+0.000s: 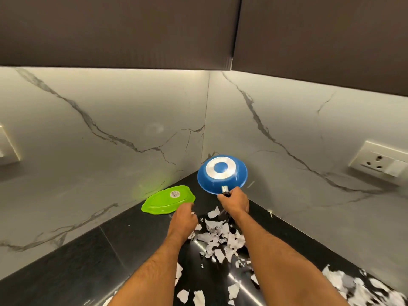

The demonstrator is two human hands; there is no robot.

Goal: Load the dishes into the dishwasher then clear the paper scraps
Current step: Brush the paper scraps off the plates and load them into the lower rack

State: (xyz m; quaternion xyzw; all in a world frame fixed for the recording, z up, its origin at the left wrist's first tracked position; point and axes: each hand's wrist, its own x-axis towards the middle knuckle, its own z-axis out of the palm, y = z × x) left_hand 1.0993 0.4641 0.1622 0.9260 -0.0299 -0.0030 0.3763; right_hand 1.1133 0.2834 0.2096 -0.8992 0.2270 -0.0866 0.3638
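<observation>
A blue frying pan (pixel 221 174) is lifted off the black counter in the corner, its underside turned toward me. My right hand (pixel 234 202) grips its dark handle close to the pan. A green leaf-shaped plate (pixel 167 199) lies upside down on the counter to the left, a round sticker on its base. My left hand (pixel 183 215) hovers just right of the plate's near edge, fingers loosely curled and holding nothing; whether it touches the plate is unclear. White torn paper scraps (pixel 217 238) are strewn over the counter between and below my forearms.
Marble walls meet in a corner behind the pan. Dark upper cabinets (pixel 309 38) hang overhead. A wall socket (pixel 378 164) sits on the right wall and a switch plate (pixel 8 144) on the left. More scraps (pixel 353 286) lie at the lower right.
</observation>
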